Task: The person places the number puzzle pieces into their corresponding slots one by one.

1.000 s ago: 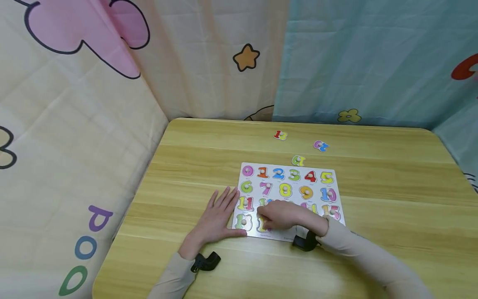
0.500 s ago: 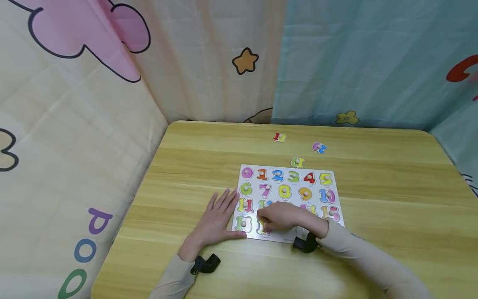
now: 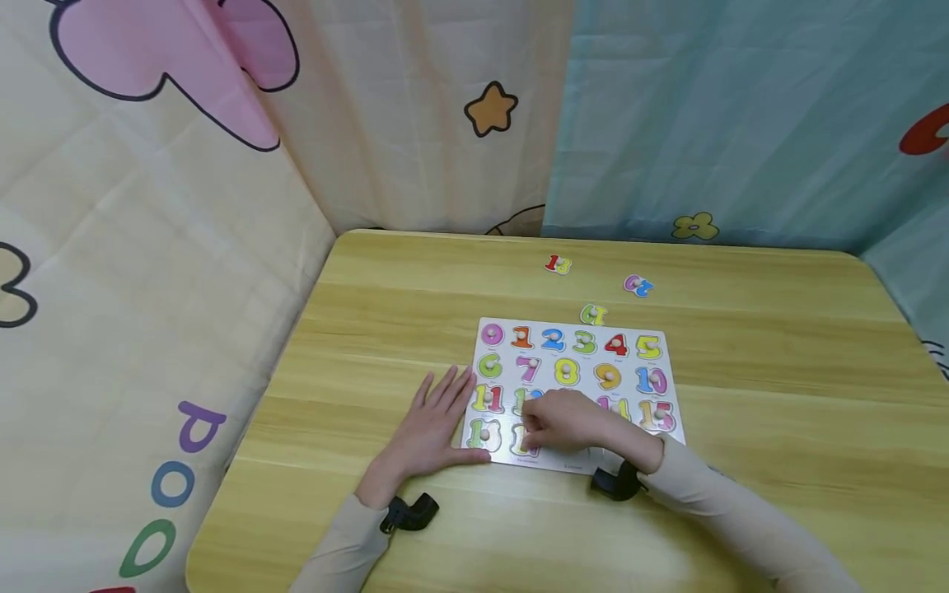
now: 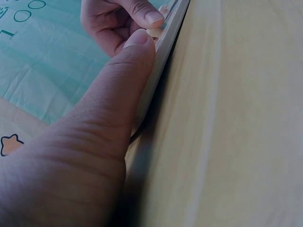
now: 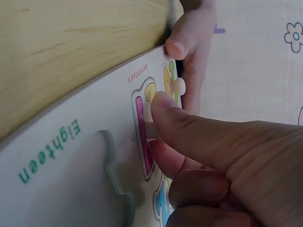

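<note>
A white number puzzle board (image 3: 544, 464) with knobbed number pieces lies on the table. My left hand (image 3: 424, 427) is spread along its left side, fingertips at the edge and thumb at the near left corner. Over the bottom row, my right hand (image 3: 567, 420) has its fingers curled, thumb and index finger pinching at the middle of the number 17 piece (image 5: 141, 125). That piece sits in its recess above the word Seventeen. Beside it, the Eighteen recess (image 5: 90, 175) shows bare. The right hand hides part of the two lower rows in the head view.
Beyond the board lie loose pieces: a 13 (image 3: 558, 264), an upside-down 20 (image 3: 638, 286) and an upside-down 19 (image 3: 593, 315) close to the far edge. Printed curtains (image 3: 415, 148) hang behind the wooden table (image 3: 385, 313). A black wrist camera (image 3: 411, 512) is on the left wrist.
My right hand has shifted slightly to the right, showing more of the number 17 piece. My left hand keeps its place on the board's edge. The head view has tilted a little.
</note>
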`<state>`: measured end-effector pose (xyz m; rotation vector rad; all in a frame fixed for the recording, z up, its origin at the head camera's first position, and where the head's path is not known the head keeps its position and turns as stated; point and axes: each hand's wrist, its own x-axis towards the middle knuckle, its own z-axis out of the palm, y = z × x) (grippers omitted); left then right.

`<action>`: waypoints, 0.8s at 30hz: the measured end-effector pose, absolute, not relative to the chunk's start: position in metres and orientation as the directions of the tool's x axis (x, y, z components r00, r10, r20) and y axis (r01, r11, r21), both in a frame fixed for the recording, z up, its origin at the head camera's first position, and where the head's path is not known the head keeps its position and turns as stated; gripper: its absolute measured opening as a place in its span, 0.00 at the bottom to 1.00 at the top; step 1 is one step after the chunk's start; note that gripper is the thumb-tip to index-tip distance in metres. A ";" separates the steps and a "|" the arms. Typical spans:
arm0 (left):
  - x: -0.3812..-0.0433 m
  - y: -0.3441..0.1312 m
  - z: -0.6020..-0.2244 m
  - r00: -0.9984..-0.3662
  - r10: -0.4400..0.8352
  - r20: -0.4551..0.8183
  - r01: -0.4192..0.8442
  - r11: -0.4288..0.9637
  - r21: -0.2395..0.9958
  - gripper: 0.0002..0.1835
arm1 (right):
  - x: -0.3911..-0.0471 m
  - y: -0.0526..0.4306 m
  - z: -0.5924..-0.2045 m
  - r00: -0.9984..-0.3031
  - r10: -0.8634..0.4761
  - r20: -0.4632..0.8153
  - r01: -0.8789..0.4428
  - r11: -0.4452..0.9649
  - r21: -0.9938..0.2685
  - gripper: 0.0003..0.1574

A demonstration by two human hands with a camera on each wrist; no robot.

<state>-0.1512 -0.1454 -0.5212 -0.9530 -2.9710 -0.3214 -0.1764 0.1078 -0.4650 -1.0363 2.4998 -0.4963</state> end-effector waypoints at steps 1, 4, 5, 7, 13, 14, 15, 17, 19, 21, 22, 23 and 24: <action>-0.152 -0.145 -0.521 -0.816 0.575 0.067 0.576 0.794 0.193 0.61 | -0.177 0.109 -0.465 -0.653 -0.729 -0.205 -0.591 0.660 -0.464 0.19; -0.153 -0.146 -0.520 -0.816 0.574 0.068 0.575 0.794 0.195 0.61 | -0.178 0.110 -0.466 -0.656 -0.734 -0.175 -0.600 0.648 -0.470 0.18; -0.154 -0.146 -0.520 -0.816 0.573 0.068 0.574 0.795 0.195 0.61 | -0.178 0.110 -0.466 -0.655 -0.737 -0.164 -0.603 0.642 -0.474 0.18; -0.154 -0.147 -0.520 -0.818 0.570 0.069 0.572 0.797 0.195 0.61 | -0.178 0.110 -0.467 -0.653 -0.743 -0.149 -0.611 0.633 -0.475 0.18; -0.153 -0.148 -0.519 -0.821 0.564 0.084 0.569 0.799 0.196 0.61 | -0.180 0.111 -0.467 -0.636 -0.762 -0.124 -0.636 0.608 -0.475 0.16; -0.153 -0.148 -0.520 -0.821 0.565 0.085 0.570 0.797 0.200 0.61 | -0.181 0.111 -0.465 -0.634 -0.762 -0.128 -0.629 0.606 -0.487 0.16; -0.153 -0.148 -0.520 -0.820 0.566 0.086 0.571 0.795 0.204 0.61 | -0.183 0.111 -0.464 -0.635 -0.762 -0.131 -0.620 0.603 -0.502 0.15; -0.152 -0.148 -0.521 -0.819 0.569 0.078 0.572 0.794 0.205 0.61 | -0.190 0.113 -0.459 -0.649 -0.750 -0.127 -0.589 0.601 -0.540 0.15; -0.152 -0.147 -0.522 -0.818 0.571 0.073 0.572 0.795 0.202 0.61 | -0.205 0.115 -0.455 -0.697 -0.708 -0.111 -0.531 0.615 -0.583 0.14; -0.152 -0.146 -0.523 -0.819 0.570 0.069 0.572 0.797 0.194 0.61 | -0.227 0.119 -0.453 -0.773 -0.630 -0.074 -0.464 0.642 -0.610 0.15; -0.151 -0.146 -0.523 -0.819 0.571 0.067 0.572 0.798 0.191 0.61 | -0.240 0.122 -0.453 -0.816 -0.577 -0.048 -0.430 0.659 -0.618 0.14; -0.151 -0.146 -0.524 -0.819 0.570 0.067 0.571 0.798 0.192 0.61 | -0.254 0.125 -0.452 -0.857 -0.515 -0.030 -0.387 0.680 -0.623 0.14; -0.150 -0.145 -0.525 -0.819 0.570 0.065 0.571 0.798 0.194 0.61 | -0.269 0.129 -0.453 -0.892 -0.452 -0.005 -0.352 0.702 -0.619 0.14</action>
